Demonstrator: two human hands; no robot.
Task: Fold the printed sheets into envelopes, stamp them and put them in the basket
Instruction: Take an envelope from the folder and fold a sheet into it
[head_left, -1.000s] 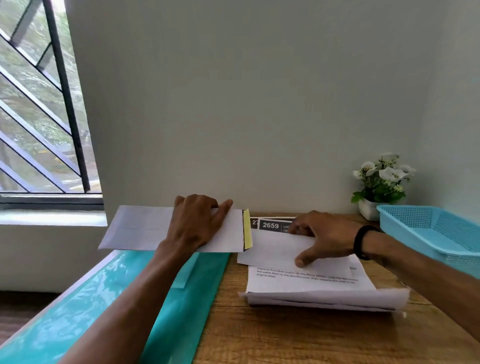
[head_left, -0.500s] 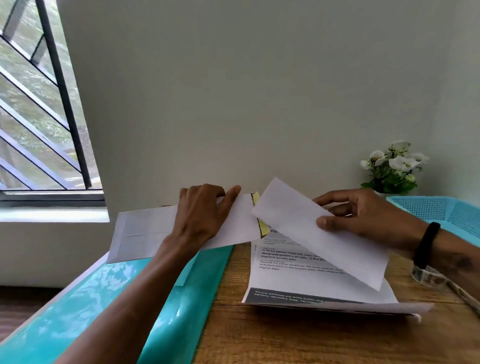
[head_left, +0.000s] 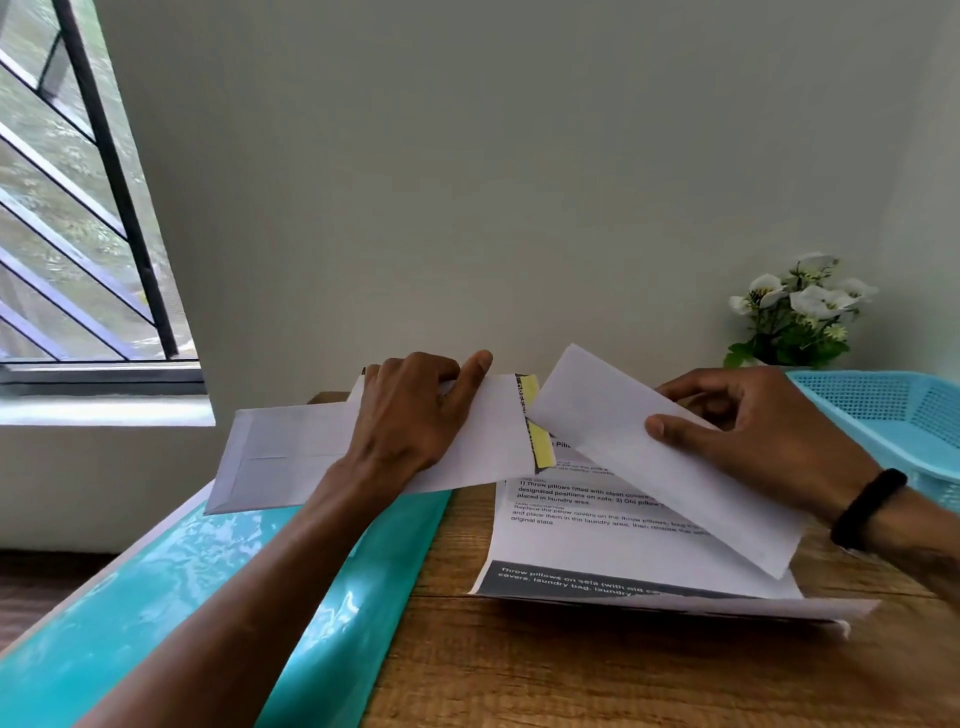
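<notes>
My left hand (head_left: 410, 415) grips a long white envelope (head_left: 280, 462) held above the table's left part, its open end with a yellow adhesive strip (head_left: 537, 434) pointing right. My right hand (head_left: 753, 431) pinches a folded white sheet (head_left: 670, 467), tilted down to the right, with its upper left corner just beside the envelope's mouth. Under them a stack of printed sheets (head_left: 597, 551) lies on the wooden table (head_left: 571, 675). A light blue plastic basket (head_left: 883, 410) stands at the right edge.
A glossy teal folder (head_left: 208, 597) covers the table's left side beneath my left forearm. A small pot of white flowers (head_left: 800, 312) stands by the wall behind the basket. A barred window is at the far left.
My right hand has lifted the folded sheet off the stack and brought it up to the envelope's open end. My left hand has tilted the envelope slightly.
</notes>
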